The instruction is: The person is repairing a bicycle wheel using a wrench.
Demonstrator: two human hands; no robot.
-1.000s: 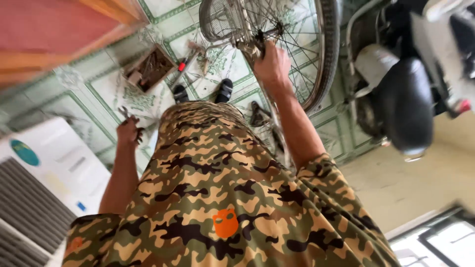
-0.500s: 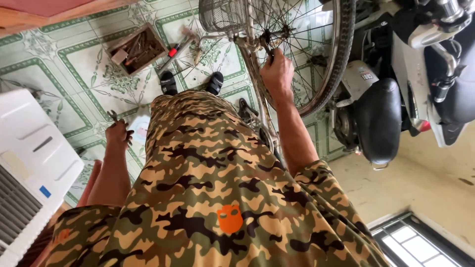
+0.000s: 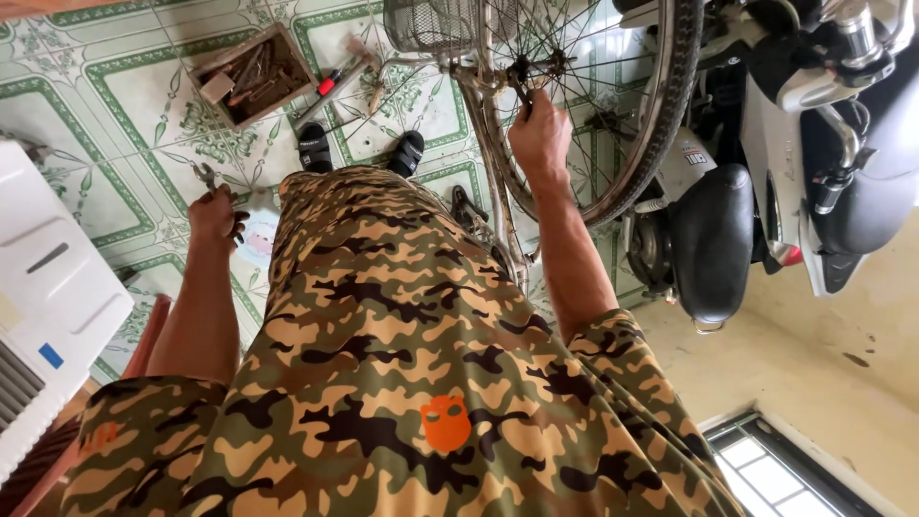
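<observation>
The right hand [image 3: 539, 134] was clenched around a dark tool handle [image 3: 522, 91] pressed to the hub [image 3: 536, 69] of the spoked bicycle wheel with its black tyre [image 3: 613, 105]; the hub sat just beyond the fingertips, the rim curving away to the far side of the knuckles. Half a second before, that hand had gripped at the same spot, so the hold on the hub had not shifted, and by my judgement the work at the axle was ongoing rather than finished.

The left hand [image 3: 212, 215] was closed on a pair of grey metal pliers [image 3: 204, 176], whose tips stuck out past the fingers toward the green-patterned tiled floor [image 3: 115, 115]. A second earlier it had hung further from the body; since then it had been drawn nearer the camouflage shirt [image 3: 383, 316], which suggested the pliers were being kept ready.

Well beyond the left fingers lay a rusty open wooden box of tools [image 3: 254, 75], a red-handled screwdriver [image 3: 325, 86] beside it. A wire basket [image 3: 431, 24] hung just above the right fingers. A dark motorcycle [image 3: 766, 172] stood well off past the wheel.
</observation>
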